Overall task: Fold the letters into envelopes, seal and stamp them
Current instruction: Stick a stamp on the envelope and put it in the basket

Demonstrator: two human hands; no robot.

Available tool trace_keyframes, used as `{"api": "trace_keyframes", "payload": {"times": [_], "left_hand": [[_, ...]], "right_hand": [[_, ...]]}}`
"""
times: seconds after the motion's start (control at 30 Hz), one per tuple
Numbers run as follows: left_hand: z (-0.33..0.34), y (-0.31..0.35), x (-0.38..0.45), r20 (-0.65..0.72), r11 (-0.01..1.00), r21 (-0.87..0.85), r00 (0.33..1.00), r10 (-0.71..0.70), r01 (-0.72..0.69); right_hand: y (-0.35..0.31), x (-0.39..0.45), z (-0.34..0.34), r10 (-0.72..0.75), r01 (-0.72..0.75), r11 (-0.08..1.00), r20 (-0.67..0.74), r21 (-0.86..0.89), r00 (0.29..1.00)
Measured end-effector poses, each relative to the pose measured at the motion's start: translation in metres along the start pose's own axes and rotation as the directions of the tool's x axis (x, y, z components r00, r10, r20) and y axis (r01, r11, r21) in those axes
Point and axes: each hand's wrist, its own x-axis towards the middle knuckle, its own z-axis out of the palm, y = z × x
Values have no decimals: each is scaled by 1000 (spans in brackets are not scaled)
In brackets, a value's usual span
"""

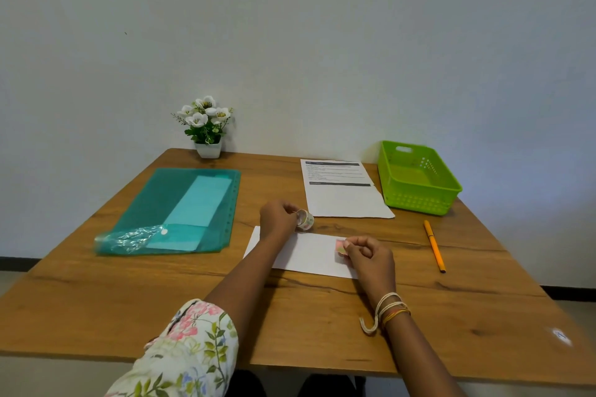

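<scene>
A white envelope (309, 254) lies flat on the wooden table in front of me. My left hand (277, 219) grips a small patterned tape roll (304, 220) just above the envelope's far edge. My right hand (371, 256) presses its fingertips on a pinkish sticker stamp (340, 246) at the envelope's right end. A printed letter sheet (345, 190) lies farther back, right of centre.
A teal plastic folder (174, 212) holding envelopes lies at the left. A green plastic basket (419, 180) stands at the back right. An orange pen (434, 246) lies right of the envelope. A potted white flower (206, 129) stands against the wall.
</scene>
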Motion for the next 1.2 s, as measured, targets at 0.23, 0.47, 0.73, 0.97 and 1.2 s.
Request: {"api": "trace_keyframes", "payload": {"times": [0.23,0.47,0.73,0.97,1.2], "left_hand": [[8,-1,10,37,988,135,997,68,-72],[13,5,-34,-114,933,109,928,354,-343],[29,16,-71,271,959,-276,953,138,-61],[32,23,-74,342,913,-370,939,-35,169],[32,25,-71,320,955,-282,948,2,93]], "right_hand": [[1,1,1,13,-13,1000,-17,-7,1000],[-3,-2,-3,-16,15,997,15,82,1000],[-14,-1,-14,120,-132,936,59,326,991],[-20,-4,-20,168,-208,883,131,420,977],[-9,4,-27,122,-123,991,8,55,992]]}}
